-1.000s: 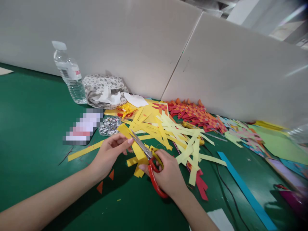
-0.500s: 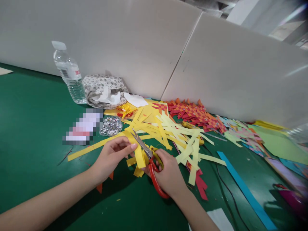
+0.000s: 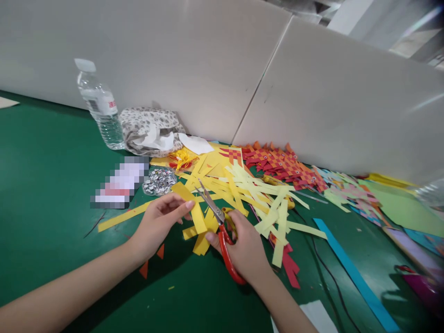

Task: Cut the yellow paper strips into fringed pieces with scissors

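Between the thumb and fingers of my left hand [image 3: 168,217] is a yellow paper strip [image 3: 197,217], slanting down to the right. My right hand [image 3: 243,247] is closed round the handles of a pair of scissors [image 3: 225,247], one red and one yellow. Their blades point up and left, slightly parted, just right of the strip and apart from it. Below the blades lie short yellow paper pieces [image 3: 201,243] on the green table [image 3: 114,300]. Beyond my hands spreads a pile of pale yellow paper strips [image 3: 256,189].
A water bottle [image 3: 100,108] stands at the left beside a patterned cloth pouch [image 3: 152,118]. A bag of googly eyes [image 3: 159,181] lies nearby. Woven red-orange paper fish [image 3: 277,164] line the partition [image 3: 173,60]. Farther right are a blue strip [image 3: 354,273] and a dark cable [image 3: 328,270].
The scissors have moved right, away from the yellow strip, and their blades have opened a little. My left hand has shifted slightly left with the strip.
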{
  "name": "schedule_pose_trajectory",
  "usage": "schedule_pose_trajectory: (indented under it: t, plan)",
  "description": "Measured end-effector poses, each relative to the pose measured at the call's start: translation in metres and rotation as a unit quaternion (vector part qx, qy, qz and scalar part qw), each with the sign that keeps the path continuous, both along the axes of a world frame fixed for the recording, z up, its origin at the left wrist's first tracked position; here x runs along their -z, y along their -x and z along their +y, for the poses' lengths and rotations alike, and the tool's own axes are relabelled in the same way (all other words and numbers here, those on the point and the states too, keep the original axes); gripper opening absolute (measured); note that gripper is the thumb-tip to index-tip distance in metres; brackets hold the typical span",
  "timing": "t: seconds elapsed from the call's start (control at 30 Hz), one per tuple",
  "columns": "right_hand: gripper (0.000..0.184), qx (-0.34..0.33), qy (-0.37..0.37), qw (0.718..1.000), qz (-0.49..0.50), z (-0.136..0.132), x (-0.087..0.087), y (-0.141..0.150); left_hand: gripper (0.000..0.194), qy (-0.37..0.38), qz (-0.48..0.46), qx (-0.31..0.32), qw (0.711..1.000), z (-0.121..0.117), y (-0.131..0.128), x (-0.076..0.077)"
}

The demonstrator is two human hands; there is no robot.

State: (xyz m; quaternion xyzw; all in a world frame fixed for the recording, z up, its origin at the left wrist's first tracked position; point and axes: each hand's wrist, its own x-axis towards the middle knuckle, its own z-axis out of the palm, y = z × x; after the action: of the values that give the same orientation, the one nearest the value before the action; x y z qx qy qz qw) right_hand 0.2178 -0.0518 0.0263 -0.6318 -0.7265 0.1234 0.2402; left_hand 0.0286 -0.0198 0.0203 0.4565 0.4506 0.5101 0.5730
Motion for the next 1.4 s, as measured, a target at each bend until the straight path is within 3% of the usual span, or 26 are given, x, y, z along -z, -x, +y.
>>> schedule_pose_trajectory:
  t: [0.23,0.57,1.4]
  plan:
    - [0.033,-0.016,0.029,0.999,-0.037,-0.0032,-0.0024,0.0031,0.020,0.000,-0.017,-0.070,0.997,0.0033,0.0017,0.0029]
    - [0.037,-0.030,0.036,0.999,-0.011,-0.0043,-0.0028,0.0040,0.017,-0.001,-0.016,-0.015,1.000,0.0000,0.0019,0.0037]
    - [0.044,-0.039,-0.025,0.998,0.042,-0.0036,-0.0001,0.0037,0.021,0.064,-0.098,0.003,0.993,-0.0011,-0.0006,0.0003]
